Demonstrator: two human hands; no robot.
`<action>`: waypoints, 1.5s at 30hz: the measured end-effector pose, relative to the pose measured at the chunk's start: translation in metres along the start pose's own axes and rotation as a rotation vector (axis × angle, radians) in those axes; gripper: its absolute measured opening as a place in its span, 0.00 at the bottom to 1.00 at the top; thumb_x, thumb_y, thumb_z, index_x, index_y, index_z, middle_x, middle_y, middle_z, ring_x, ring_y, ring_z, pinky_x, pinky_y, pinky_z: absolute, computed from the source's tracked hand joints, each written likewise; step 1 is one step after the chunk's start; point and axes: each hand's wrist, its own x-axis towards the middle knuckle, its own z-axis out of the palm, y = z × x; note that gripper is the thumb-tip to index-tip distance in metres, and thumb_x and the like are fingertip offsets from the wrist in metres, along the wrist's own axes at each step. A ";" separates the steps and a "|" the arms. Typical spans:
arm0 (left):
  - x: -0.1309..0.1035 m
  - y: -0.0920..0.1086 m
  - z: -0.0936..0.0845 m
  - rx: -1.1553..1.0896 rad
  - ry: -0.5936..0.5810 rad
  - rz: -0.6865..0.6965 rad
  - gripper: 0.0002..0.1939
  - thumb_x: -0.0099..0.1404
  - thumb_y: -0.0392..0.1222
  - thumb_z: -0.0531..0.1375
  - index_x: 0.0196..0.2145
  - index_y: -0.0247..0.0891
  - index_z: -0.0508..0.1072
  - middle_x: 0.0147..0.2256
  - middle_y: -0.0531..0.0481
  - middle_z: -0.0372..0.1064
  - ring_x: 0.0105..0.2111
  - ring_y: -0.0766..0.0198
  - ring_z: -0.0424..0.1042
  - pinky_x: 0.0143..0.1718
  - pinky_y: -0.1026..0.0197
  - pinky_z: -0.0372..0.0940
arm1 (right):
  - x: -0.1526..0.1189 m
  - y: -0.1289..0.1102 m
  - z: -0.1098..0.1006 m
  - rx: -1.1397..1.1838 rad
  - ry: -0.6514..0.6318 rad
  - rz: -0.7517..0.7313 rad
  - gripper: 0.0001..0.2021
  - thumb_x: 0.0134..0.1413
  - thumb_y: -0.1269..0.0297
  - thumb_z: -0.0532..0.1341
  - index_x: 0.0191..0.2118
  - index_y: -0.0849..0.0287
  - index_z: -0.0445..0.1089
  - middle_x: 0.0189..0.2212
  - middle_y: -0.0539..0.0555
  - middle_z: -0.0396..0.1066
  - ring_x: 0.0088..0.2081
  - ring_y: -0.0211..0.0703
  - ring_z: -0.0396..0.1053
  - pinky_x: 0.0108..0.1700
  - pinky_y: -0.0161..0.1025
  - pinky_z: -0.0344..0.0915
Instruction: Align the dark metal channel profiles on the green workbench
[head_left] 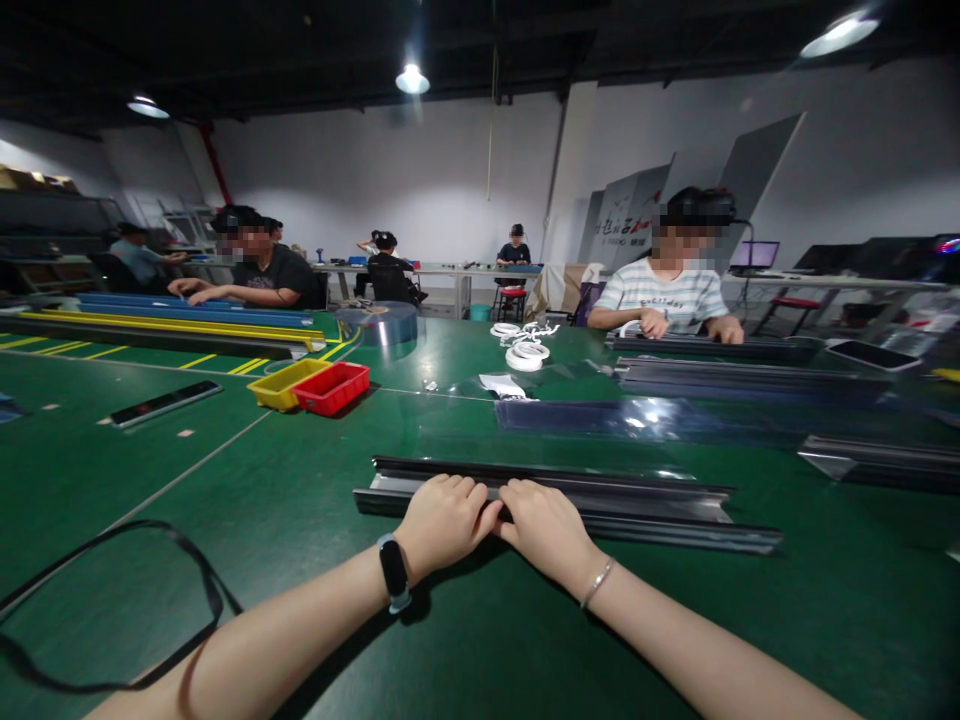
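Observation:
A long black channel-shaped profile (660,512) with a pale inner face lies crosswise on the green table in front of me. My left hand (444,518) has its fingers curled over the near side of the profile, left of its middle. Close beside it, my right hand (545,522) grips the same edge, and the two thumbs nearly meet. Both palms hide the part of the profile beneath them. Just behind lies clear plastic film (600,418), shiny under the lamps.
Yellow (281,387) and red (332,388) bins stand left of centre, near a phone (166,402). White tape rolls (527,355) lie farther back. More dark profiles (750,380) are at right, where a co-worker (670,285) handles one. A black strap (191,555) loops at left.

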 end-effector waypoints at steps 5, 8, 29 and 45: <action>0.000 0.001 -0.002 -0.003 -0.010 -0.018 0.14 0.63 0.45 0.46 0.26 0.37 0.63 0.23 0.50 0.63 0.26 0.63 0.63 0.29 0.59 0.57 | 0.000 0.000 0.001 0.002 -0.002 -0.018 0.06 0.50 0.62 0.54 0.29 0.59 0.62 0.27 0.51 0.65 0.31 0.41 0.63 0.32 0.36 0.56; 0.001 0.002 -0.006 -0.006 0.000 -0.028 0.13 0.63 0.45 0.46 0.27 0.36 0.63 0.25 0.49 0.63 0.28 0.62 0.63 0.30 0.58 0.57 | -0.002 -0.002 0.000 0.005 0.024 -0.009 0.05 0.49 0.63 0.54 0.30 0.59 0.62 0.29 0.52 0.64 0.34 0.41 0.62 0.33 0.36 0.57; -0.001 0.000 0.001 -0.017 0.038 -0.045 0.17 0.63 0.48 0.46 0.24 0.35 0.65 0.23 0.47 0.65 0.28 0.61 0.65 0.30 0.59 0.59 | -0.001 -0.002 -0.002 0.108 0.030 0.029 0.08 0.49 0.61 0.53 0.29 0.60 0.64 0.27 0.53 0.66 0.34 0.40 0.63 0.35 0.35 0.57; -0.001 0.002 0.002 0.025 0.025 -0.084 0.18 0.63 0.49 0.45 0.23 0.35 0.65 0.22 0.46 0.64 0.26 0.61 0.65 0.29 0.59 0.60 | -0.004 -0.009 -0.002 0.092 0.087 0.056 0.05 0.48 0.64 0.55 0.27 0.60 0.63 0.26 0.53 0.66 0.31 0.41 0.63 0.34 0.36 0.57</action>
